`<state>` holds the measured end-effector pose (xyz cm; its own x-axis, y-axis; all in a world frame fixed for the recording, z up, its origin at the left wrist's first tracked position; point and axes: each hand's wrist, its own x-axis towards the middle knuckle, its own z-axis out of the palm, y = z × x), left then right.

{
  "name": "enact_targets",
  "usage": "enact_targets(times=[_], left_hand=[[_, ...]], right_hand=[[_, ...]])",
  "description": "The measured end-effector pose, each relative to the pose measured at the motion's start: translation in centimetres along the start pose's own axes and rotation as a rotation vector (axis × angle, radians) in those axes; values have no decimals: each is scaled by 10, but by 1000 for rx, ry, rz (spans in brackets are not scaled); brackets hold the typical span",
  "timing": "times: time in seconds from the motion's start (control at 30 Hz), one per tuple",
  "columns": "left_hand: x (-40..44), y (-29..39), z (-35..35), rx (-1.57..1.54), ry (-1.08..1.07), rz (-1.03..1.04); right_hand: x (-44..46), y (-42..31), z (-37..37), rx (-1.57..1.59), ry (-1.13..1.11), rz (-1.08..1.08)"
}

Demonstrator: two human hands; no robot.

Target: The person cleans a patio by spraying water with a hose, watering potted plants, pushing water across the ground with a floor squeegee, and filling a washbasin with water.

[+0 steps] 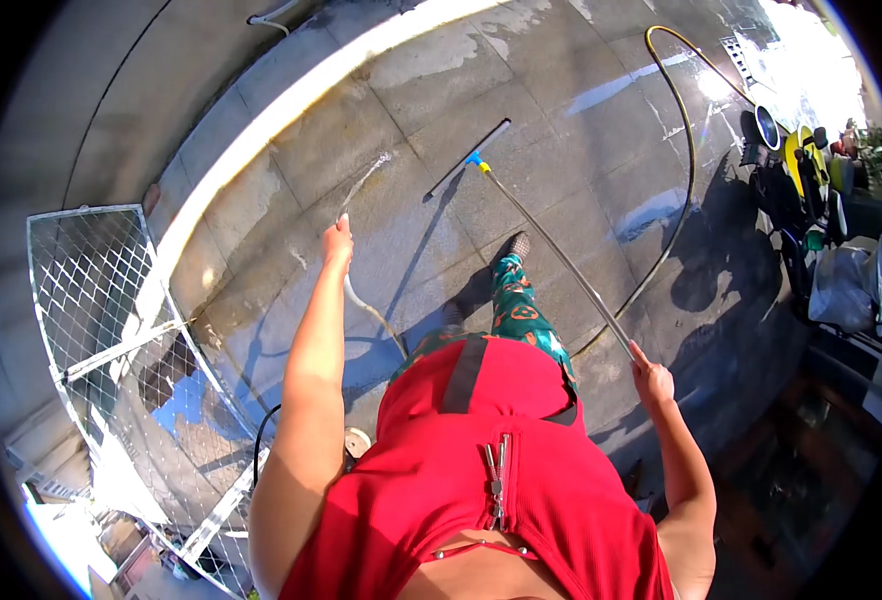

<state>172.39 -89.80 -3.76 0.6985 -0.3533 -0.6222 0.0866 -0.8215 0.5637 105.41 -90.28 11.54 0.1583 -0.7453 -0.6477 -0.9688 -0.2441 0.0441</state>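
Note:
My left hand (338, 243) is closed around the end of a pale hose (363, 305), and water (369, 180) runs from it onto the tiled floor (331, 140). The hose trails down behind my left forearm toward my legs. On the right, my right hand (651, 376) grips the upper end of a long metal pole (561, 258). The pole slants forward to a squeegee head (469, 158) with a blue and yellow joint, its dark blade resting on the wet floor ahead of my foot.
A yellowish hose (692, 150) loops across the floor on the right. Beyond it stand bags and assorted items (811, 190). A white metal mesh gate (111, 290) is at the left, beside a sunlit pale ledge (261, 125). My patterned shoe (519, 245) is on the tiles.

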Motion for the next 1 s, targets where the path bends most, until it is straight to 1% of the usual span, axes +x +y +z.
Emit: enact_targets(times=[0.13,0.23,0.3,0.33,0.4,0.47,0.53,0.6,0.7,0.73,0.8,0.87,0.93,1.0], left_hand=[[-4,47,35,12,45,31],[-2,89,58,12,21,6],[-7,128,73,12,29,35],[-5,142,80,14,31,45],[4,165,88,10,40,88],[14,185,95,38,81,112],[29,196,99,-8,101,80],[47,201,101,-91,105,29],[77,195,103,-230,89,-81],[86,198,104,-259,84,-118],[109,204,102,-329,85,-188],[132,198,98,-415,105,-284],[159,179,95,-397,164,-351],[177,164,85,-402,239,-392]], right_hand=[[136,-51,-35,12,12,-101],[234,-95,-57,-9,39,-195],[274,-113,-87,69,67,-238],[281,-110,-99,81,68,-226],[290,-99,-129,90,74,-208],[280,-62,-136,111,85,-203],[269,-3,-127,129,108,-245],[244,48,-152,94,44,-209],[227,97,-190,-38,8,-227],[228,100,-206,-91,5,-235],[242,90,-239,-148,27,-304],[278,61,-269,-289,-27,-338],[319,11,-302,-384,-85,-399],[366,-53,-324,-420,-89,-515]])
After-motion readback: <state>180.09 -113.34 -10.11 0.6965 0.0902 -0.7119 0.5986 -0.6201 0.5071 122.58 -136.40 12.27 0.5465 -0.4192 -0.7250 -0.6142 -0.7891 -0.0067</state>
